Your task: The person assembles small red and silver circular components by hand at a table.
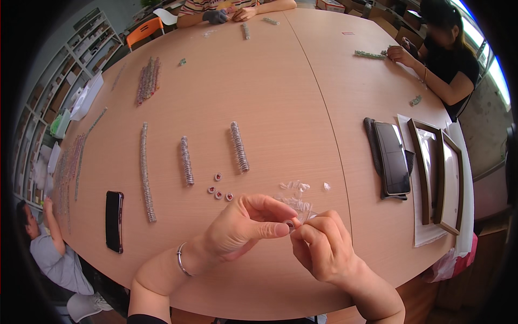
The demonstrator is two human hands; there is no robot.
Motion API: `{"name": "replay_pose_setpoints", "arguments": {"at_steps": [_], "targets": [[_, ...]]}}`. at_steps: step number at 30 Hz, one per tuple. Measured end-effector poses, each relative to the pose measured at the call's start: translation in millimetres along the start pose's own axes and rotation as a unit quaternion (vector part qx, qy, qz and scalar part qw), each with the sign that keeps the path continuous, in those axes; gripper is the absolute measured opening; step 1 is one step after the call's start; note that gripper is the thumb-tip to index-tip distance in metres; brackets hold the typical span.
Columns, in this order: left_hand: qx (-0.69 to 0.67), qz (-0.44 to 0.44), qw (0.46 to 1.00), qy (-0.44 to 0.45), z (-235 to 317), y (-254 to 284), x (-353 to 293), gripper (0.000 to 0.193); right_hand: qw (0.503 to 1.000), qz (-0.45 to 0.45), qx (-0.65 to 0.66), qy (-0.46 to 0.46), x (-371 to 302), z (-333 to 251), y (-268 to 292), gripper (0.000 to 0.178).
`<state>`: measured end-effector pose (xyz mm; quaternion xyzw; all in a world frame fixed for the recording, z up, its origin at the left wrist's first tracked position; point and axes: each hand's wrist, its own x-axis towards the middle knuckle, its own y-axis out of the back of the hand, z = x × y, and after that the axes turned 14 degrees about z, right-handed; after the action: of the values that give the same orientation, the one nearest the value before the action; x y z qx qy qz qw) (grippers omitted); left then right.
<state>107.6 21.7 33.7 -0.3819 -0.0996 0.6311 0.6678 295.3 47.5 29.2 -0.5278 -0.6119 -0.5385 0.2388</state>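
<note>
Phone (114, 220) face-down at our left, clear of the rows of stacked rings (186, 161); four loose rings (218, 189) wait within reach. Our left hand (243, 227) and right hand (322, 247) meet above the table (280, 102), fingertips pinching one small ring (290, 224) beside clear wrappers (298, 194); framed panels (440, 178) sit aside.

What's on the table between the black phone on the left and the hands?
In the head view, only bare table lies between the black phone and the left hand; the long bead row ends just above.
</note>
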Motion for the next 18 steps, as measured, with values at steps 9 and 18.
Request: {"name": "replay_pose_setpoints", "arguments": {"at_steps": [9, 18], "targets": [[0.141, 0.127, 0.971, -0.144, 29, 0, -1, 0.012, 0.999, -0.041, 0.002, 0.021, 0, -7, -3, 0.024], [0.389, 0.286, 0.827, -0.286, 32, 28, 23, 0.007, 0.997, -0.05, 0.021, -0.063, -9, 2, -11, 0.025]]}}
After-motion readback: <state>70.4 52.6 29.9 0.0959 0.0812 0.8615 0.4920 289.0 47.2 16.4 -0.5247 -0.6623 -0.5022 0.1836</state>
